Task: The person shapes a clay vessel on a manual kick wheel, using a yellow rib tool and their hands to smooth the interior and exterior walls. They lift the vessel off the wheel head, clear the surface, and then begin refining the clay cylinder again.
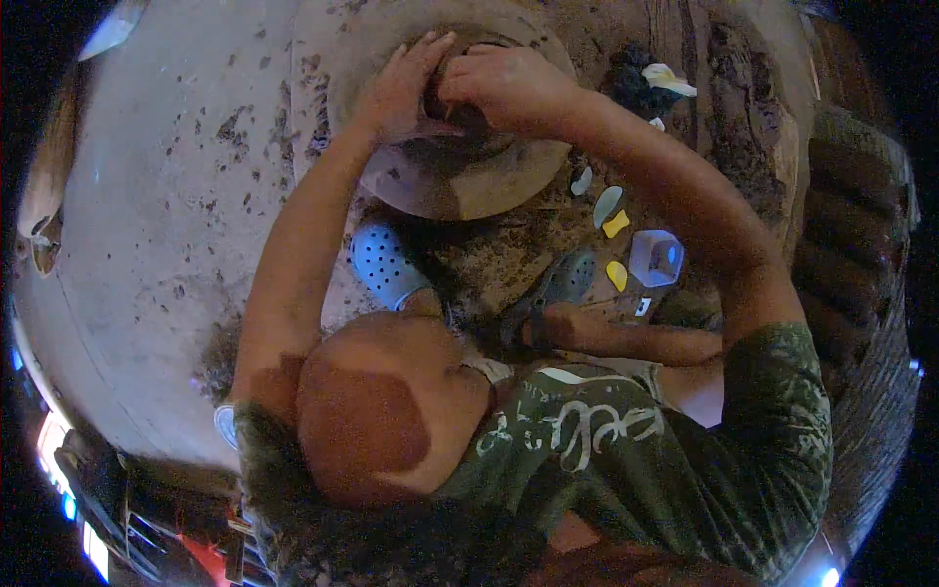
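A round, pale wheel disc [504, 186], like a potter's wheel, lies at the far middle, smeared with brown clay. On it sits a dark, wet-looking clay piece [462, 113], mostly covered by my hands. My left hand [399, 90] rests along its left side, fingers stretched out and pointing away. From the right, my right hand [507, 88] curls over the clay, its fingertips bent down and partly hidden. Both arms reach forward around the near side of the wheel. The clay's full shape cannot be made out.
Right of the wheel lie a grey-blue oval scraper [607, 206], yellow shaped pieces [616, 225], [616, 276] and a clear plastic tub [655, 258]. A white cloth-like scrap [669, 80] lies on a dark lump farther off. My feet wear a blue clog [382, 262] and a darker clog [570, 277].
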The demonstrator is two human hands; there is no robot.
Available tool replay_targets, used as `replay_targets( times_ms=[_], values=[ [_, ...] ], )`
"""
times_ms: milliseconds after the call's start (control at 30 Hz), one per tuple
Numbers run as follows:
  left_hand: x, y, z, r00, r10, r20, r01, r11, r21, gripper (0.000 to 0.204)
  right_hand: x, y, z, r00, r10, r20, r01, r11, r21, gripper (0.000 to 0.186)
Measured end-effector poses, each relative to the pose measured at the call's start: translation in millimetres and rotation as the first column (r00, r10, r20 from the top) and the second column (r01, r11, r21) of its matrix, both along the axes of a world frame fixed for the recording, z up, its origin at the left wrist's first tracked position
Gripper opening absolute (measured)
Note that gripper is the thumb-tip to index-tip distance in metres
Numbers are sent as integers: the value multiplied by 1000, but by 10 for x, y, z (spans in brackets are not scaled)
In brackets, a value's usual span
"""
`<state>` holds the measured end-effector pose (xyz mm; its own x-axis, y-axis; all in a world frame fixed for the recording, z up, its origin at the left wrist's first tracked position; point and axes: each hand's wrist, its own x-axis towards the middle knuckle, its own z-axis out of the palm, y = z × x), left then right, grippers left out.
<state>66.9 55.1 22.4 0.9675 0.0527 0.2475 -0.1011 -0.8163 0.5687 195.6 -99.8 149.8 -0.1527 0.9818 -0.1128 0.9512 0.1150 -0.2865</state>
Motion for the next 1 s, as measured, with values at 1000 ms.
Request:
replay_targets(
  times_ms=[1000],
  values=[
    [118, -154, 268, 1000, -4, -24, -5, 928, -373, 131, 251, -1526, -43, 617, -746, -250, 589, 648, -483, 20]
  ],
)
